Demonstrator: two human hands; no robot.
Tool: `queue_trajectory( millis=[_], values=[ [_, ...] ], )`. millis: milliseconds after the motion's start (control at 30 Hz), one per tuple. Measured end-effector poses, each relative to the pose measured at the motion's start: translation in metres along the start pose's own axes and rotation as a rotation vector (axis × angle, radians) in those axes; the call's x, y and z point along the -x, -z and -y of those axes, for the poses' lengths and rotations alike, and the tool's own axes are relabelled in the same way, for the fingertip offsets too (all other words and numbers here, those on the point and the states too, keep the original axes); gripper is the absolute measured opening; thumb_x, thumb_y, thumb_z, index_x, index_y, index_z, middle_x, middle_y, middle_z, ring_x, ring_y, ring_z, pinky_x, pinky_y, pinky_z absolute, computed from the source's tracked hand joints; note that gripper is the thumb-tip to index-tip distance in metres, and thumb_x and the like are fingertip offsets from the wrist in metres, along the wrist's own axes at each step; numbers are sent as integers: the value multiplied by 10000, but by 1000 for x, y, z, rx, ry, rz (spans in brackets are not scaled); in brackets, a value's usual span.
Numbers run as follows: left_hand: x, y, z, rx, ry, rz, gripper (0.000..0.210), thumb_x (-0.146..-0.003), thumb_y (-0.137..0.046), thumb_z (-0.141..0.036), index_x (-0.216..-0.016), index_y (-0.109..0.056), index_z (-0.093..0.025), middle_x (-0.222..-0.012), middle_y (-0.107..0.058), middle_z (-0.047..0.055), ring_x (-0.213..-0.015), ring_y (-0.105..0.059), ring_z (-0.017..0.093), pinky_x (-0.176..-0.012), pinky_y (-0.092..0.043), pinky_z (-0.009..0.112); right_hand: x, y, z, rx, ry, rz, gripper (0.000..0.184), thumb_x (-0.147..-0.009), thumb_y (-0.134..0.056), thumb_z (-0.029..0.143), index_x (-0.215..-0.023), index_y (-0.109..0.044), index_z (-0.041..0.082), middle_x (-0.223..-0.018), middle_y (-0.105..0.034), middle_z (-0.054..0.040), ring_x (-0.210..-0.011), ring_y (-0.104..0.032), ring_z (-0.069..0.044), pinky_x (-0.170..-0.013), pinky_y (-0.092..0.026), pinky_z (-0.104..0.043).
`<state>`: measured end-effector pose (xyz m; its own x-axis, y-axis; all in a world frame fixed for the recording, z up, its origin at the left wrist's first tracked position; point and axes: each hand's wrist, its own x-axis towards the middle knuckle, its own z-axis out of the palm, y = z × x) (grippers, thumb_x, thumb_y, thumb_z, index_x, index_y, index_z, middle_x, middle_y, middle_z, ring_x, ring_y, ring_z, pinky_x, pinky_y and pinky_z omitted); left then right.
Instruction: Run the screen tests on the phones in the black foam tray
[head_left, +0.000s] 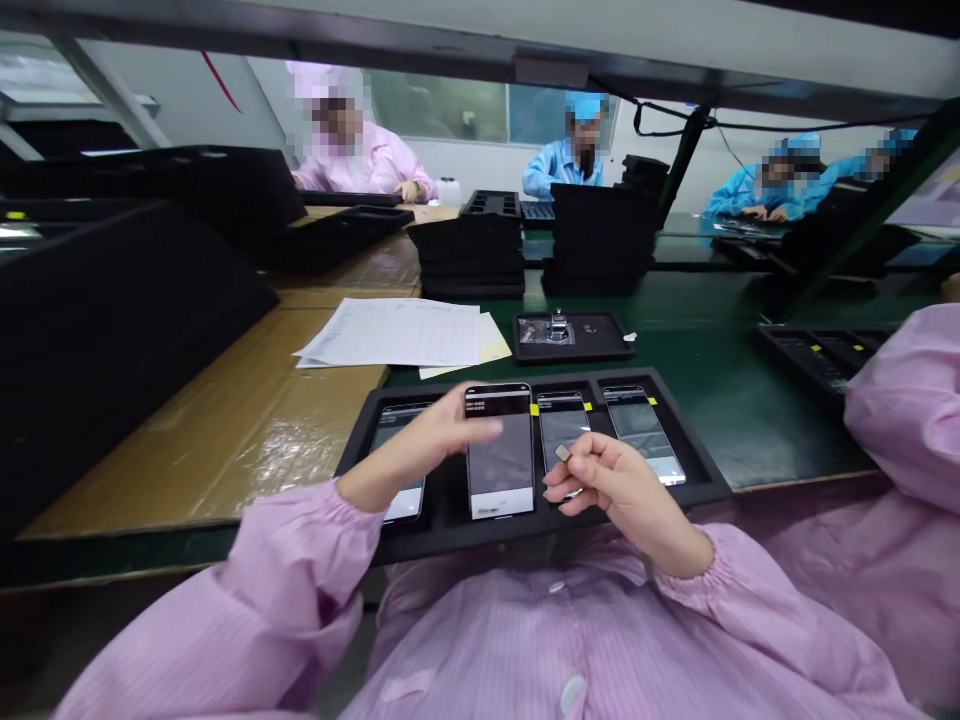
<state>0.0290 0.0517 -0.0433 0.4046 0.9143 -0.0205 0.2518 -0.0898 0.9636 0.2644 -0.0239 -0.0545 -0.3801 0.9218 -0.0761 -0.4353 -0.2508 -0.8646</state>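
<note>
My left hand (442,428) grips a smartphone (501,475) by its left edge, thumb across the lit grey screen and fingers hidden behind. The phone is upright above a black foam tray (480,542). Between thumb and forefinger of my right hand (611,478) is a small silvery rectangular piece (562,454), too small to name surely. Three more phones lie in the tray: a left phone (409,502) partly under my left wrist, a middle phone (561,425) partly behind my right fingers, and a right phone (646,440). Yellow tabs mark several phone edges.
Beyond the tray are printed papers (397,335) and a small black tray (592,348) holding a plastic bag and metal bits. Stacked black trays (472,265) stand behind; a large black box (112,330) is left. A pink sleeve (911,400) is close right. Co-workers sit opposite.
</note>
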Motion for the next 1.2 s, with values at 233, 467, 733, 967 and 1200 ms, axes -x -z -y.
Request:
queue_trajectory(
  millis=[233, 467, 733, 967, 1200],
  values=[
    [26, -15, -25, 601, 201, -305, 231, -691, -767, -160, -913, -703, -160, -973, -758, 72, -814, -706, 182, -654, -566, 254, 10, -16, 8, 89, -42, 138, 296, -859, -800, 354, -805, -580, 163, -918, -740, -79, -825, -739, -178, -613, -605, -177],
    [30, -27, -59, 850, 145, -503, 123, -774, -658, -51, -862, -701, -125, -844, -748, 44, -730, -694, 140, -624, -576, 213, 6, -40, 11, -9, 76, 112, 330, -858, -798, 316, -740, -527, 169, -1049, -726, -86, -1036, -699, -223, -700, -631, -221],
    [36, -41, -62, 830, -74, -469, 342, -791, -704, -115, -1123, -669, -186, -952, -753, 31, -894, -711, 177, -726, -585, 233, -1, -43, 8, -42, 138, 80, 306, -849, -799, 278, -727, -540, 170, -953, -738, -50, -927, -731, -205, -670, -619, -187],
    [30, -42, -61, 798, -116, -465, 400, -800, -715, -153, -1187, -632, -211, -988, -750, 34, -943, -708, 203, -812, -589, 295, -5, -39, 7, -19, 160, 75, 274, -864, -779, 249, -736, -550, 170, -977, -738, -56, -926, -731, -206, -675, -619, -195],
    [25, -40, -55, 776, -133, -498, 408, -787, -726, -172, -1179, -626, -219, -1054, -742, 47, -1020, -693, 233, -844, -583, 330, -11, -34, 5, -16, 124, 82, 283, -869, -779, 260, -733, -547, 172, -958, -741, -50, -930, -730, -200, -674, -619, -191]
  ],
)
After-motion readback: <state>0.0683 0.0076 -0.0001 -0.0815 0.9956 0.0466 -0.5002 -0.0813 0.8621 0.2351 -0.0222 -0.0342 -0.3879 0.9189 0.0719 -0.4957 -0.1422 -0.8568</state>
